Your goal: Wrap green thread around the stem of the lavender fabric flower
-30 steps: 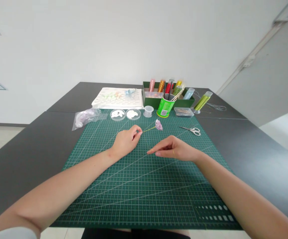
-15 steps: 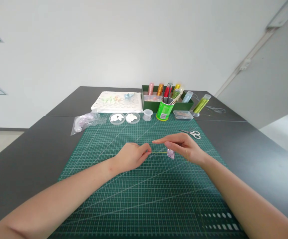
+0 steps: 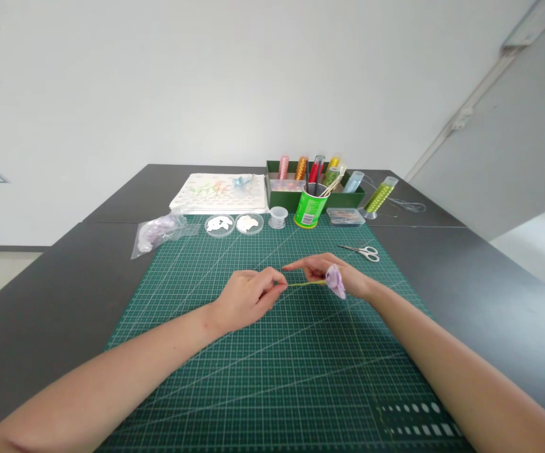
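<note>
1. Black tabletop (image 3: 65,302): smooth and matte, reaching past the mat at 3 and 9 o'clock, with a pale wall beyond its far edge at 12.
2. Green cutting mat (image 3: 253,377): flat, printed with a fine white grid. From its middle, with 12 pointing away from the person, bare grid spreads broadly toward 6 o'clock; the arms cross its 4 and 8 o'clock parts.
3. Left hand (image 3: 253,299): thumb and fingertips pressed together, the grip pinched on the stem of the flower.
4. Right hand (image 3: 320,263): index finger stretched toward 9 o'clock, other fingers curled. Whether this grip is closed on anything I cannot tell.
5. White stacked sheets (image 3: 210,200): at 11 o'clock, flat, beyond the mat.
6. Dark green box (image 3: 292,200): at 12 to 1, straight-sided, holding coloured tubes.
7. Clear plastic bag (image 3: 156,233): crinkled, at 10, overlapping the mat's edge.
8. Bright green can (image 3: 310,207): round, upright, just before the box.
9. White-handled scissors (image 3: 361,251): at 1 to 2, lying flat.
10. Flower (image 3: 335,281): ruffled lilac petals on a thin yellow-green stem, its head at 3 o'clock from the left fingertips, in front of the right hand.
</note>
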`<action>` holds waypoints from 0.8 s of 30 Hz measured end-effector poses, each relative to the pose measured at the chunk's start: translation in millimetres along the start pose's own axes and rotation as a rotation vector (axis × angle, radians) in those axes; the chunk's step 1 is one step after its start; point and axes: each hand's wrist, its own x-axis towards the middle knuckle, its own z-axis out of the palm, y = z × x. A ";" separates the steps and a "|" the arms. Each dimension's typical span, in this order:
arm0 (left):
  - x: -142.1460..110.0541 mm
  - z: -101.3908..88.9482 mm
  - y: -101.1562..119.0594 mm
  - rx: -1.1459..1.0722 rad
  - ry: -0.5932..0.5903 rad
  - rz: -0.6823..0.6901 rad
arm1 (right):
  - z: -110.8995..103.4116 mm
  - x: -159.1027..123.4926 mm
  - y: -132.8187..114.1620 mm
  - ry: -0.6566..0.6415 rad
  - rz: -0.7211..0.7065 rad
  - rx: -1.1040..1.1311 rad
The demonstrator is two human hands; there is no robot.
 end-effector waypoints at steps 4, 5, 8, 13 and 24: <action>3.9 -5.9 -3.1 -0.040 0.137 -0.184 | 8.2 0.7 2.3 -0.071 0.034 0.048; 4.7 -7.1 -4.1 -0.040 0.153 -0.232 | 10.5 0.3 0.9 -0.090 0.032 0.049; 6.3 -9.0 -7.3 -0.012 0.160 -0.333 | 16.5 -2.0 -5.8 -0.145 0.033 0.013; 6.3 -7.1 -12.7 0.158 0.078 -0.348 | 24.0 -5.7 -16.3 -0.188 -0.032 0.018; 6.0 -2.9 -7.6 0.021 0.112 -0.410 | 33.7 -7.7 -22.0 -0.180 -0.066 0.095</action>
